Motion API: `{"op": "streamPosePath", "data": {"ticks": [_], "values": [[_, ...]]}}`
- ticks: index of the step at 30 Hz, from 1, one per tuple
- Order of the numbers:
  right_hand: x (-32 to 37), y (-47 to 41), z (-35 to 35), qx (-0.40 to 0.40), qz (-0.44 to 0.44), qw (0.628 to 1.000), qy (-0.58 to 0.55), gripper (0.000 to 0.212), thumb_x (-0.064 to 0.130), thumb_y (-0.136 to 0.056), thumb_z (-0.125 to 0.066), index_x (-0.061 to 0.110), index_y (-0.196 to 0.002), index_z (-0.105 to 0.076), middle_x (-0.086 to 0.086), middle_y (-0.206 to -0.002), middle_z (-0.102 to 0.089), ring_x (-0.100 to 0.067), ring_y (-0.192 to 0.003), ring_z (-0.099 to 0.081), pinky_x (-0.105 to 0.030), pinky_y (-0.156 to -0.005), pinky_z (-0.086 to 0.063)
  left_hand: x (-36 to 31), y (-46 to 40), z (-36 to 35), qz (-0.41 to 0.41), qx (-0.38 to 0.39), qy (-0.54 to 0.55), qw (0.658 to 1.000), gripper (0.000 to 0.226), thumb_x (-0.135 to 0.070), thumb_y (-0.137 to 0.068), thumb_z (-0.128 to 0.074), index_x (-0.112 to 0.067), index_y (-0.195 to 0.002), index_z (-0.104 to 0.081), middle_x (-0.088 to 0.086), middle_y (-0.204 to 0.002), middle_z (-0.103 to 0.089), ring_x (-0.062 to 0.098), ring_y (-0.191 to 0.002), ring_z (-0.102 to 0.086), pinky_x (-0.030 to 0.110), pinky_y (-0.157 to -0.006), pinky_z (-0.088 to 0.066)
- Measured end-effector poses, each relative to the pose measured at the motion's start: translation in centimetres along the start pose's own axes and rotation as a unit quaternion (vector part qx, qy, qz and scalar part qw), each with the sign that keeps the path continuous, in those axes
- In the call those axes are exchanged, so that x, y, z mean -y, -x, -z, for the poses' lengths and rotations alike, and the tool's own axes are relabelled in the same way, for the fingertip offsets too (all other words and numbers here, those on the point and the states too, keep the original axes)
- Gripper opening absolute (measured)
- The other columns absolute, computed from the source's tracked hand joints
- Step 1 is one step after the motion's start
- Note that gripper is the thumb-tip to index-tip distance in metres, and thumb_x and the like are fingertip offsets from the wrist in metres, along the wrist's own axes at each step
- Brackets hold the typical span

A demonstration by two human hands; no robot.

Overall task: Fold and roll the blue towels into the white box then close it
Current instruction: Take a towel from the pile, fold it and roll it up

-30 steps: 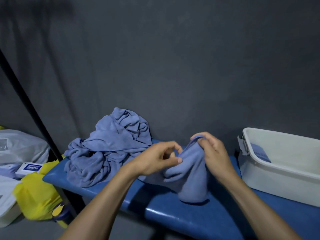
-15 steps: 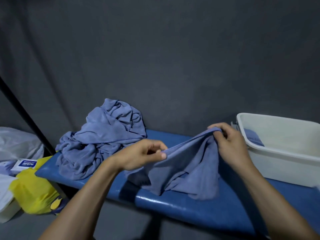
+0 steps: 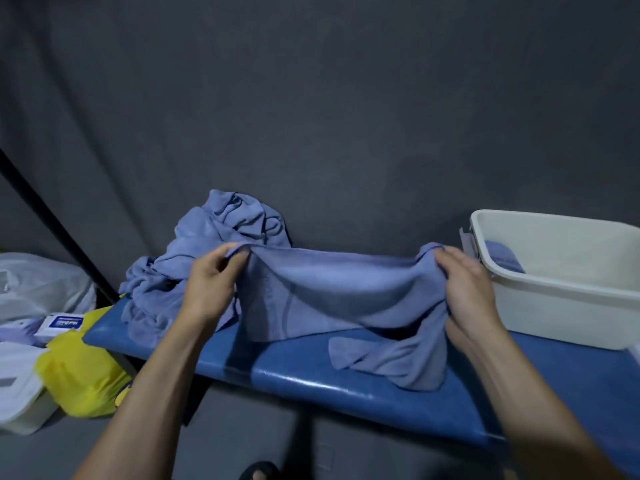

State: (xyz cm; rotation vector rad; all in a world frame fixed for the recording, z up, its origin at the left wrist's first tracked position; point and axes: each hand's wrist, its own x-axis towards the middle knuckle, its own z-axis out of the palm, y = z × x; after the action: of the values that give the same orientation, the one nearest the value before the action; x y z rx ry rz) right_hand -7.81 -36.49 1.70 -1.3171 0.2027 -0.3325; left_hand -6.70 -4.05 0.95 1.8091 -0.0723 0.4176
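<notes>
The hands had drawn apart, left hand (image 3: 211, 285) and right hand (image 3: 465, 285) each pinching a corner of the spread blue towel (image 3: 339, 292); unfolding was under way, and folding it flat on the bench (image 3: 311, 375) came next.

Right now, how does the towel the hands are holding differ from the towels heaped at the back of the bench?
The held towel is stretched wide between the left hand and right hand; the heap of towels lies crumpled and untouched. The held towel's top edge is lifted, its lower part draping onto the bench; the heap rests wholly on it. Both are the same blue cloth.
</notes>
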Motion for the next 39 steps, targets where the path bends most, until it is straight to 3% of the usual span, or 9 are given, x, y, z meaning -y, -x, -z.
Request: {"op": "streamPosePath", "data": {"ticks": [5, 8, 14, 21, 24, 28, 33, 36, 39], "values": [[-1.3, 1.3, -4.4, 0.201, 0.009, 0.974, 0.101, 0.016, 0.002, -0.095, -0.056, -0.002, -0.087, -0.069, -0.009, -0.079, -0.067, -0.018, -0.079, -0.059, -0.030, -0.074, -0.045, -2.5, 0.6, -5.6, 0.002, 0.269, 0.053, 0.962, 0.027, -0.012, -0.103, -0.052, -0.002, -0.121, -0.068, -0.001, -0.135, -0.066, 0.013, -0.127, -0.060, 0.029, -0.107, -0.047], [-1.6, 0.0, -5.6, 0.231, 0.008, 0.969, 0.085, 0.014, 0.010, -0.090, -0.062, 0.008, -0.082, -0.073, -0.011, -0.079, -0.072, -0.016, -0.075, -0.064, -0.030, -0.072, -0.048, -2.5, 0.0, -8.7, 0.034, 0.341, 0.111, 0.933, 0.025, -0.018, -0.100, -0.052, 0.002, -0.105, -0.067, 0.014, -0.108, -0.070, 0.021, -0.100, -0.063, 0.034, -0.089, -0.049], [-3.6, -5.1, -3.8, 0.187, 0.041, 0.970, 0.147, 0.012, 0.013, -0.094, -0.069, 0.008, -0.084, -0.070, -0.006, -0.079, -0.075, -0.011, -0.077, -0.069, -0.029, -0.071, -0.052, -0.8, -3.6, -12.2, 0.099, 0.296, 0.177, 0.933, 0.025, -0.023, -0.100, -0.056, -0.003, -0.088, -0.062, 0.008, -0.078, -0.057, 0.015, -0.070, -0.049, 0.028, -0.065, -0.041], [-6.0, -5.4, -2.6, 0.179, 0.044, 0.960, 0.211, 0.008, 0.014, -0.091, -0.071, 0.020, -0.085, -0.068, 0.000, -0.071, -0.069, -0.010, -0.066, -0.062, -0.040, -0.063, -0.052, -0.4, -4.3, -12.7, 0.201, 0.221, 0.322, 0.898, 0.021, -0.015, -0.099, -0.053, -0.003, -0.084, -0.062, 0.011, -0.074, -0.061, 0.019, -0.064, -0.056, 0.027, -0.063, -0.051], [-6.0, -4.0, -1.8, 0.213, 0.076, 0.931, 0.287, 0.011, 0.007, -0.091, -0.066, 0.015, -0.084, -0.067, 0.005, -0.062, -0.062, -0.003, -0.055, -0.051, -0.027, -0.056, -0.045, -1.3, -3.6, -12.2, 0.180, 0.212, 0.341, 0.898, 0.022, -0.014, -0.099, -0.051, -0.003, -0.080, -0.053, 0.006, -0.069, -0.055, 0.015, -0.059, -0.051, 0.025, -0.061, -0.048], [-4.4, -2.2, -0.9, 0.245, 0.129, 0.893, 0.354, 0.015, 0.016, -0.096, -0.064, 0.012, -0.082, -0.063, -0.004, -0.063, -0.056, -0.006, -0.053, -0.044, -0.033, -0.054, -0.041, -3.3, -2.0, -10.8, 0.133, 0.225, 0.349, 0.900, 0.021, -0.018, -0.098, -0.051, -0.004, -0.084, -0.054, 0.005, -0.069, -0.054, 0.014, -0.059, -0.051, 0.023, -0.060, -0.048], [-2.3, 0.3, 1.0, 0.244, 0.150, 0.865, 0.412, 0.014, 0.020, -0.093, -0.067, 0.022, -0.079, -0.063, 0.006, -0.065, -0.060, -0.007, -0.050, -0.043, -0.021, -0.051, -0.034, -4.9, -0.6, -8.3, 0.060, 0.240, 0.390, 0.887, 0.030, -0.021, -0.102, -0.052, -0.010, -0.075, -0.050, 0.004, -0.068, -0.043, 0.014, -0.060, -0.040, 0.025, -0.061, -0.040], [-2.9, 0.1, 2.3, 0.184, 0.129, 0.837, 0.500, 0.021, 0.026, -0.089, -0.067, 0.027, -0.071, -0.056, 0.007, -0.059, -0.053, -0.007, -0.055, -0.047, -0.032, -0.054, -0.039, -5.8, -0.3, -7.4, 0.052, 0.255, 0.435, 0.862, 0.035, -0.031, -0.089, -0.075, -0.012, -0.078, -0.047, -0.001, -0.067, -0.046, 0.010, -0.060, -0.042, 0.023, -0.059, -0.040], [-2.5, -0.8, 2.4, 0.073, 0.133, 0.803, 0.576, 0.011, 0.026, -0.091, -0.063, 0.027, -0.079, -0.061, 0.005, -0.060, -0.055, -0.023, -0.068, -0.057, -0.033, -0.056, -0.041, -7.0, 0.3, -7.4, 0.038, 0.297, 0.418, 0.857, 0.035, -0.038, -0.086, -0.077, -0.014, -0.074, -0.054, -0.004, -0.065, -0.050, 0.007, -0.056, -0.045, 0.020, -0.056, -0.041]]}}
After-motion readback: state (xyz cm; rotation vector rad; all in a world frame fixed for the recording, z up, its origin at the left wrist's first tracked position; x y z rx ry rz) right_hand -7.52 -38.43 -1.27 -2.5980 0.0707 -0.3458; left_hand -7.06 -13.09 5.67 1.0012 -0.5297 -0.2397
